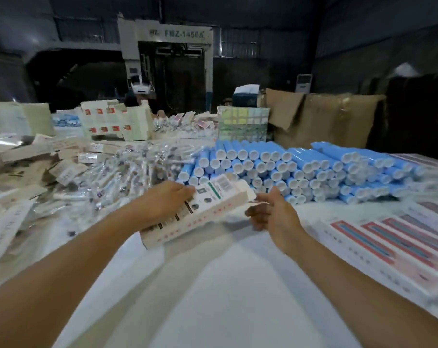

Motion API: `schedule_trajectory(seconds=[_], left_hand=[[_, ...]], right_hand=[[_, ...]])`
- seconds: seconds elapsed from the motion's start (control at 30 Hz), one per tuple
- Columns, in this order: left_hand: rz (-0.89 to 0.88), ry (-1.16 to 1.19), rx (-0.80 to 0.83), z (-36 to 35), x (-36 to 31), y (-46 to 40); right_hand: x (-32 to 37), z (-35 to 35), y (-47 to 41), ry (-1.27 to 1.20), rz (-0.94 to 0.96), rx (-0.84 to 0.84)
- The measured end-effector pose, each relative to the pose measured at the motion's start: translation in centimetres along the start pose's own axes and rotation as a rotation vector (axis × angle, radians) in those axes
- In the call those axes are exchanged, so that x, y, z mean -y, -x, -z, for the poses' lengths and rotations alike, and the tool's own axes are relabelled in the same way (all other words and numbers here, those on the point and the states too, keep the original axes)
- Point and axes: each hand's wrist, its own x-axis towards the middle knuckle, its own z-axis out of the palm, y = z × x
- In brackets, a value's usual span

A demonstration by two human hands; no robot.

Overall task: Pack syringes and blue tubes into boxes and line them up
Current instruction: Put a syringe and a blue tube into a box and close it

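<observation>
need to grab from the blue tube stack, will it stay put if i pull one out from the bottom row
Probably not. The blue tubes are round and lie stacked several layers high on their sides, so neighbours would likely roll or slump. Their wrap looks glossy, so perhaps slippery. Taking one from the top row seems safer.

**A dim industrial hall behind a white work table**

The scene is set in a dark hall with corrugated metal walls. At the back, a tall grey machine marked "FMZ-1450A" is seen. A white floor-standing air conditioner is placed against the right wall, behind large brown cardboard cartons. The foreground is filled by a white table, brightly lit from above.
</observation>
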Motion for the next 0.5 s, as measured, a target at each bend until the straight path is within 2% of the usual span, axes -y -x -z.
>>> schedule_trajectory(seconds=[0.1,0.27,0.4,0.5], left_hand=[[-0.055,-0.087,0.103,-2.9,-1.6,0.1],[-0.100,-0.093,0.046,-4.8,-1.9,0.7],[-0.161,-0.369,-0.110,-5.6,-2.5,2.0],[-0.214,-0.599,-0.145,-6.7,-3.6,2.2]], right_hand=[[0.2,0.3,0.3,0.016,-0.040,-0.018],[0.1,0.3,0.5,0.118,-0.014,-0.110],[-0.3,0.2,0.1,0.193,0.017,-0.102],[-0.5,0.2,-0.1,0.250,0.035,-0.110]])
